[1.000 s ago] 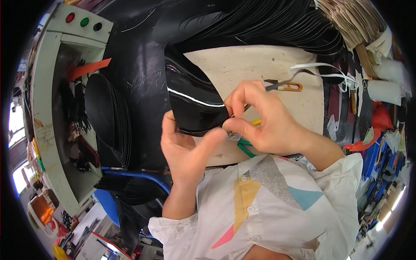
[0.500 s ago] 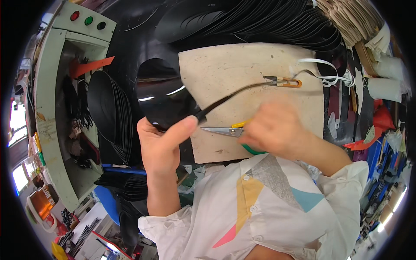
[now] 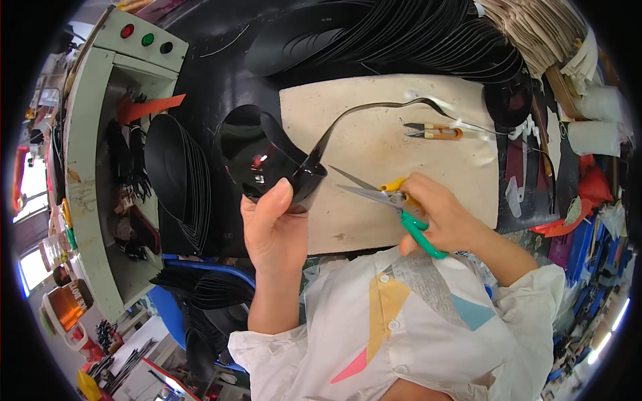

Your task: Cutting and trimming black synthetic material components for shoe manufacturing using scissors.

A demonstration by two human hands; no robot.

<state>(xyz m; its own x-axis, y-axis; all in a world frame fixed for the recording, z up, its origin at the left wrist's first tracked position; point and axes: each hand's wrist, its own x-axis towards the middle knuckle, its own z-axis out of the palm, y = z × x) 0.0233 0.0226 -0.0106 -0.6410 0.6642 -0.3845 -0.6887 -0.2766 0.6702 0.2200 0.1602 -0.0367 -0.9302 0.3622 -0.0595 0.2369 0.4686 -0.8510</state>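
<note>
My left hand point(image 3: 277, 224) is closed around a glossy black curved piece point(image 3: 257, 157), with the thumb pressed on its near edge. From that piece a thin black strip point(image 3: 371, 105) arches over the board to the right. My right hand point(image 3: 438, 214) grips scissors point(image 3: 418, 230) with one green and one yellow handle. Their blades are spread apart and point left, close to the black piece but apart from it. Farther back on the cream board point(image 3: 374, 147), a pair of thread snips point(image 3: 435, 131) with an orange handle lies alone.
Stacked black curved pieces point(image 3: 428, 40) line the back of the table, and another stack point(image 3: 177, 180) stands at left. Beside it is a grey-green metal cabinet point(image 3: 80, 180) with coloured buttons. Brown paper sheets point(image 3: 535, 30) and white rolls point(image 3: 595, 137) sit at the right.
My right hand has taken up the scissors from the board and their blades have opened. My left hand has moved right with the black piece. The strip's arch has shifted off the snips.
</note>
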